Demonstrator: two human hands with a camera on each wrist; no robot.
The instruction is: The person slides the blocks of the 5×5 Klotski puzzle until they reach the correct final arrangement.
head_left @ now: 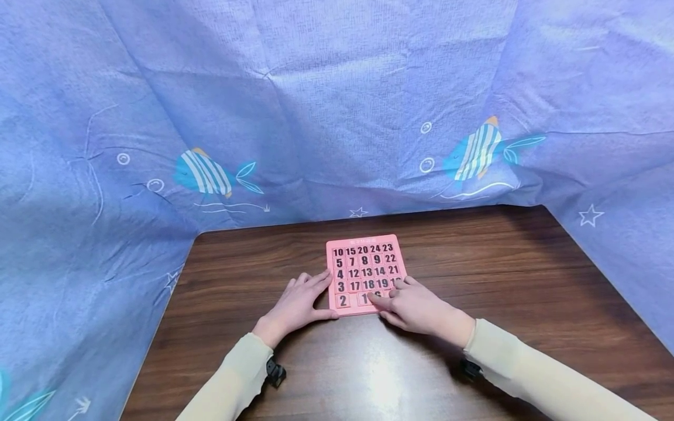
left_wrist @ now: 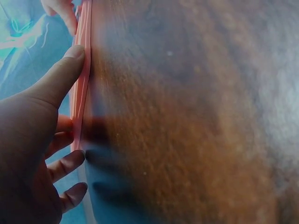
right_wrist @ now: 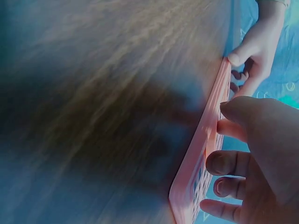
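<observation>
A pink sliding number puzzle [head_left: 400, 257] with black numbers on square tiles lies flat on the table. My left hand [head_left: 297, 301] holds its left side, thumb at the near left corner and fingers along the left edge. Over the near right part is my right hand [head_left: 421, 307], its index fingertip on a bottom-row tile [head_left: 363, 299] and its thumb by the near edge. That fingertip hides part of the tile's number. A gap shows between this tile and the 2 tile [head_left: 343, 301]. The right hand covers the bottom row's right end.
The dark wood-grain table [head_left: 237, 257] extends around the puzzle on all sides. Behind and beside it hangs a blue cloth [head_left: 337, 117] printed with fish and stars. A black wrist device [head_left: 275, 372] sits at the left cuff, another [head_left: 470, 369] at the right.
</observation>
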